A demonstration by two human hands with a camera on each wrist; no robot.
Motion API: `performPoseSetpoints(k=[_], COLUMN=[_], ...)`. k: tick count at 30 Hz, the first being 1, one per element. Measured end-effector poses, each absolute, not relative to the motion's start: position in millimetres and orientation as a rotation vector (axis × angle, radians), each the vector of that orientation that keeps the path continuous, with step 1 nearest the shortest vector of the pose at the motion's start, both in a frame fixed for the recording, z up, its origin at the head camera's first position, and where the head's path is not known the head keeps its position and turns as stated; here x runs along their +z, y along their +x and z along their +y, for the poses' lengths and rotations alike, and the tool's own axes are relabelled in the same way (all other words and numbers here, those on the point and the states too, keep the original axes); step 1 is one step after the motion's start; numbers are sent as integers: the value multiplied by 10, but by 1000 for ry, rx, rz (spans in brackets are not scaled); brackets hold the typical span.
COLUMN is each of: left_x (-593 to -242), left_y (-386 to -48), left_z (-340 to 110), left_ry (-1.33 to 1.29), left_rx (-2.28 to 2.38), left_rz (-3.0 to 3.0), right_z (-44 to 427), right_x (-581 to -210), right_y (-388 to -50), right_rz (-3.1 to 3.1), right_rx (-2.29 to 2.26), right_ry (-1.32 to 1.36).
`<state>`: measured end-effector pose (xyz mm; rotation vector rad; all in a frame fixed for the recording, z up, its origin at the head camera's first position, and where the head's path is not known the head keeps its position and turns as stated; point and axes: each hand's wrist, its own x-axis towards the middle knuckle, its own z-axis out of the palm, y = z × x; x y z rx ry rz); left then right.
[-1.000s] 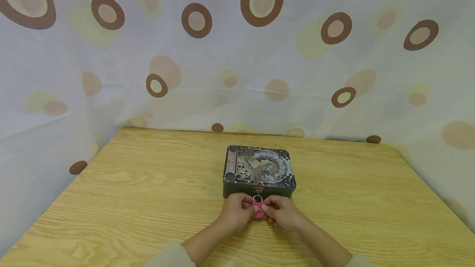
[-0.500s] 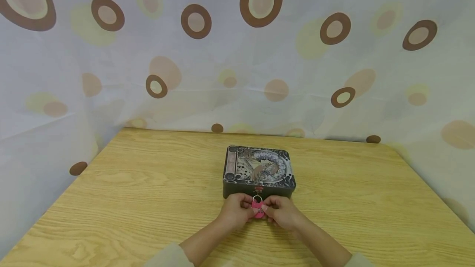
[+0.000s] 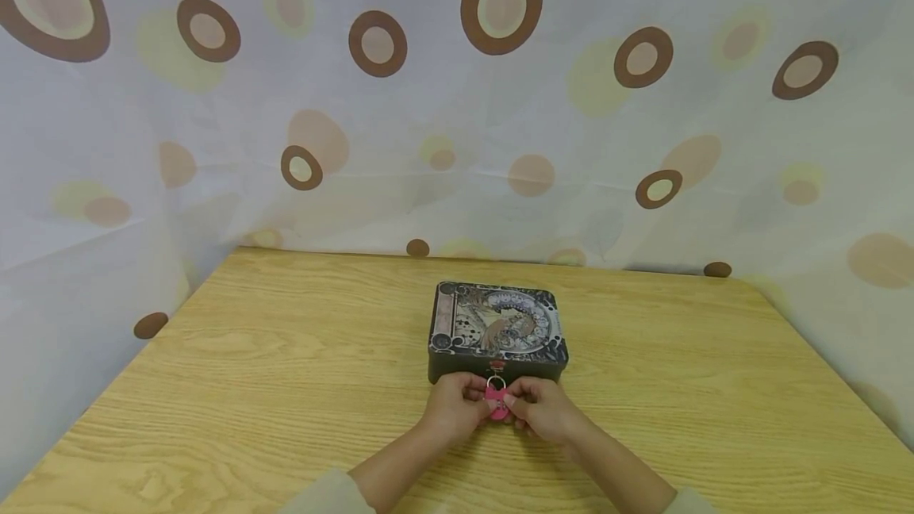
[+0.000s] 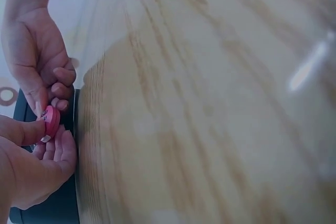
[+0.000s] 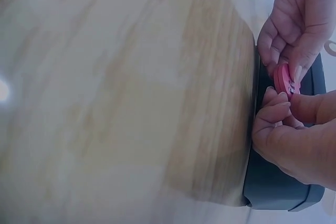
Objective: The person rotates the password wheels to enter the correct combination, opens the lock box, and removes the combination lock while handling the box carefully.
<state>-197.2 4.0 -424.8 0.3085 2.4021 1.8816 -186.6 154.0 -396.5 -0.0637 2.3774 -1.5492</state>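
Note:
A small pink combination padlock [image 3: 497,404] with a silver shackle [image 3: 496,381] is at the front of a dark tin box [image 3: 497,322] with an ornate printed lid. My left hand [image 3: 455,406] pinches the padlock from the left, thumb on its face. From the right, my right hand [image 3: 544,408] pinches it too, its thumb near the number dials. In the left wrist view the padlock [image 4: 51,123] shows edge-on between both hands. The right wrist view shows the padlock [image 5: 285,80] against the box's dark side [image 5: 278,182]. A reddish clasp [image 3: 497,365] sits above the shackle.
The box stands on a wood-grain table [image 3: 300,355]. Behind and at both sides hangs a pale cloth [image 3: 443,101] with brown and yellow circles. Light sleeves [image 3: 330,494] show at the lower edge.
Both hands stay on the padlock at the front of the box, with at most tiny thumb movements. The head view has shifted very slightly.

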Motion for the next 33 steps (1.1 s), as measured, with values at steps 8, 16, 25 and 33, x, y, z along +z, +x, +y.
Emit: performPoseSetpoints(k=[8, 16, 25, 33], left_x=[-4074, -4075, -4067, -4077], left_y=[-1888, -1875, -1870, -1868], left_z=[54, 60, 58, 62], left_ry=[199, 218, 205, 206], left_rx=[1848, 1828, 1814, 1837], left_rz=[2402, 2436, 2443, 2430], right_z=[1543, 1543, 1535, 1526], right_x=[-3996, -4004, -3991, -4009], right_y=[-1882, -1879, -1866, -1871], right_rz=[2398, 2400, 2430, 2447], right_rx=[-1532, -1532, -1520, -1506], right_ry=[-73, -77, -86, -73])
